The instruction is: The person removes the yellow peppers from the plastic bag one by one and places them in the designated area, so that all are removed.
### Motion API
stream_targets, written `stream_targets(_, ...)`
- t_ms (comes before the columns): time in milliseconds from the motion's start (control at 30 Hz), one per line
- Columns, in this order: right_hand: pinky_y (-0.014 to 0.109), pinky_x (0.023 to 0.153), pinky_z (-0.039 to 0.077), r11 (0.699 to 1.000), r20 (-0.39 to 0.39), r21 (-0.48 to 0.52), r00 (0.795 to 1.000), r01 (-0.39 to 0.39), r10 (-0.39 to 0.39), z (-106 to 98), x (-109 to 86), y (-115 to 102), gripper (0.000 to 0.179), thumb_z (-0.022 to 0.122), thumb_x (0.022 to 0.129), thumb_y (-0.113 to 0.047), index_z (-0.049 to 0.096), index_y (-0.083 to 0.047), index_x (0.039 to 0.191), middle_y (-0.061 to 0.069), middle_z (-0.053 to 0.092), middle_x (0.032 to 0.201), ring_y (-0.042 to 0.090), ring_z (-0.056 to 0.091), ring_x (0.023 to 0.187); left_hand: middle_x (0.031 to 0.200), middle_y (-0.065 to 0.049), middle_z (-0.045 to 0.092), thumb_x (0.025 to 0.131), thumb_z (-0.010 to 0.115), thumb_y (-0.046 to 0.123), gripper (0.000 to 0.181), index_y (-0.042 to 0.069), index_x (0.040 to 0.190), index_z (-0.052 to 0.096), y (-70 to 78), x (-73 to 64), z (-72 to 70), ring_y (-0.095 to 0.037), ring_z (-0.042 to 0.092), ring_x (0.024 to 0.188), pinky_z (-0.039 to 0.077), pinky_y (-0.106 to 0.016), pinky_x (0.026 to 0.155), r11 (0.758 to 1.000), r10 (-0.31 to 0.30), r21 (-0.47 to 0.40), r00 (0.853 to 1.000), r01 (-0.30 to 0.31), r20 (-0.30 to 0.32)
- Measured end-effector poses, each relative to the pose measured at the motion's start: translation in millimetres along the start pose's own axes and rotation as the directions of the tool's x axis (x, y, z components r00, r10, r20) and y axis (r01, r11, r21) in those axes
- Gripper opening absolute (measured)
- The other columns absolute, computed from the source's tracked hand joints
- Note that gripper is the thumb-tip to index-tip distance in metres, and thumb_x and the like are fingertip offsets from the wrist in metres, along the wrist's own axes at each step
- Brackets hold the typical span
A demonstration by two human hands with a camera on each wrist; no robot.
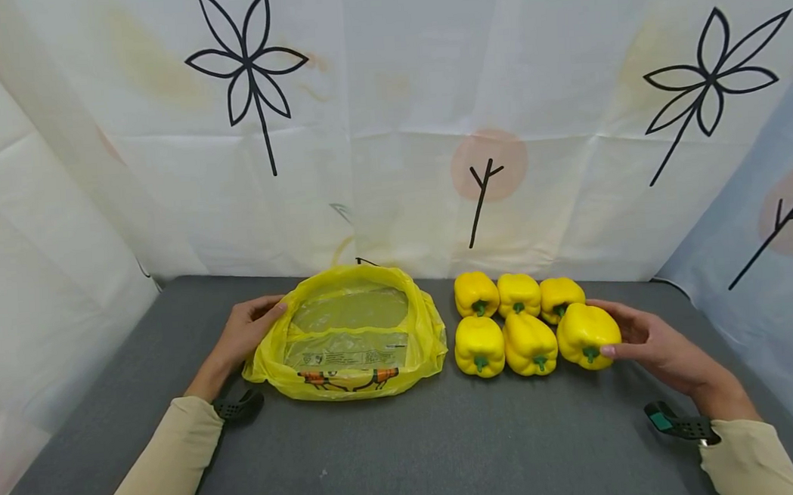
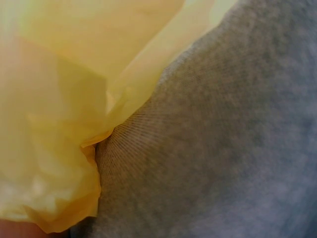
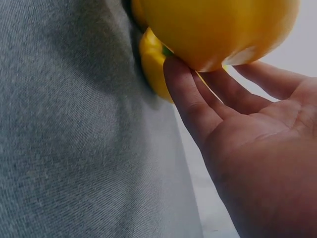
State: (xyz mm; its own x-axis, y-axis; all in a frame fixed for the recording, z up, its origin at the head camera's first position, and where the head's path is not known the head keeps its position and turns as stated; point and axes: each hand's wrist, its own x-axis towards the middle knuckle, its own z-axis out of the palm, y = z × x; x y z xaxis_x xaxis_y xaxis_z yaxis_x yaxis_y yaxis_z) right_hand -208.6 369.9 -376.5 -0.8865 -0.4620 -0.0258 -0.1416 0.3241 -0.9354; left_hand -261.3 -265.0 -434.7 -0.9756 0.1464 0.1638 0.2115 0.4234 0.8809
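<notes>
A yellow plastic bag (image 1: 431, 336) stands with its mouth spread wide, left of centre on the table. My left hand (image 1: 246, 334) holds the bag's left rim; in the left wrist view the yellow plastic (image 2: 59, 99) hides nearly all of that hand. To the right, my right hand (image 1: 669, 352) grips a yellow bell pepper (image 1: 587, 330), thumb in front and fingers behind. The right wrist view has the fingers of my right hand (image 3: 247, 119) against this pepper's side (image 3: 218, 29). Beside it, several more yellow bell peppers (image 1: 479, 346) sit in two rows, their green stems facing me.
A dark grey cloth-covered table (image 1: 409, 451) lies under everything. Close behind the bag and peppers hangs a white curtain (image 1: 407, 201) with drawn flowers, and it also closes off both sides.
</notes>
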Motion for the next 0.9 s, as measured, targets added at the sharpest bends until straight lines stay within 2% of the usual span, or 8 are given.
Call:
stream_targets(400,0.023,0.091,0.051,0.998,0.054,-0.004,0.996,-0.068,0.068,-1,-0.1,10,0.073,0.058,0.101,-0.003,0.016,0.007,0.159,-0.02,0.044,0.141,-0.003,0.052,0.121,0.134,-0.027,0.06,0.108,0.054,0.029,0.048,-0.004,0.143,0.055,-0.2,-1.2,0.8,-0.004,0.063,0.098,0.054,-0.02,0.08,1.0,0.005,0.015,1.0,-0.005,-0.011)
stream_targets(667,0.023,0.093,0.051,0.997,0.073,0.018,0.995,-0.069,0.068,0,1.1,15,0.073,0.059,0.101,-0.003,0.015,0.008,0.159,-0.02,0.042,0.142,-0.006,0.051,0.122,0.135,-0.025,0.059,0.108,0.054,0.031,0.049,-0.003,0.144,0.055,-3.6,1.3,0.3,0.0,0.062,0.097,0.054,-0.02,0.081,1.0,-0.006,0.021,1.0,0.006,-0.011)
stream_targets(800,0.024,0.093,0.051,0.996,0.065,0.011,0.994,-0.086,0.085,1,1.3,16,0.073,0.059,0.101,-0.004,0.015,0.006,0.159,-0.019,0.041,0.143,-0.008,0.05,0.122,0.135,-0.025,0.059,0.108,0.054,0.031,0.049,-0.003,0.144,0.054,-2.7,0.8,0.3,-0.004,0.063,0.099,0.054,-0.02,0.081,1.0,-0.004,0.019,1.0,0.005,-0.007)
stream_targets(900,0.024,0.093,0.05,0.995,0.06,0.008,0.993,-0.099,0.099,2,1.4,16,0.073,0.059,0.101,-0.005,0.015,0.005,0.16,0.0,0.036,0.155,-0.009,0.049,0.122,0.136,-0.025,0.059,0.108,0.053,0.03,0.049,-0.003,0.145,0.053,-1.9,-0.1,-0.1,-0.008,0.063,0.103,0.053,-0.02,0.082,1.0,-0.01,0.015,1.0,0.01,-0.002)
